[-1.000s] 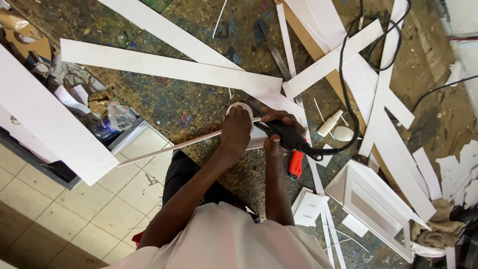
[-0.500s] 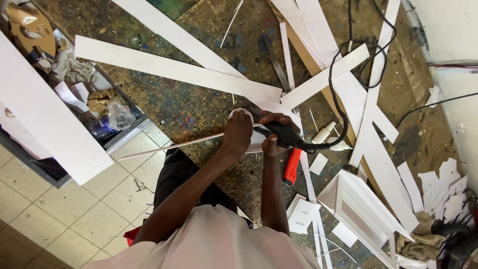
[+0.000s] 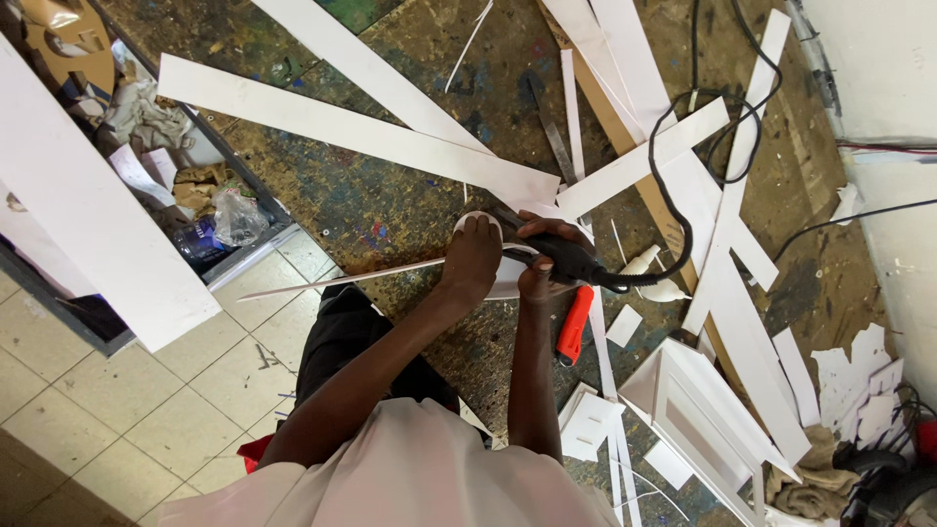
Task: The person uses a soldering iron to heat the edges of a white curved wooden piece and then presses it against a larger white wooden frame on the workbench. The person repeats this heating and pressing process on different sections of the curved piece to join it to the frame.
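Two hands met at the edge of the paint-spattered worktable, and you worked them close together over one small spot. Your left hand pressed flat on a rounded white piece, fingers spread over it, pinning it and a long thin white strip to the table top. That strip ran out from under your left palm toward the tiled floor side of the table, its long axis lying nearly level across the view and pointing away from your right hand. Your right hand was closed around a black corded tool, whose body pointed toward the white piece from the far side; whether its tip touched the piece could not be told. The black cable looped from the tool up across the table toward the wall. The tool was the nearer of the two to the joint between piece and strip, with the left hand just beside it. An orange-handled tool lay on the table just beside your right wrist, untouched. Wide white boards crossed the table beyond both hands.
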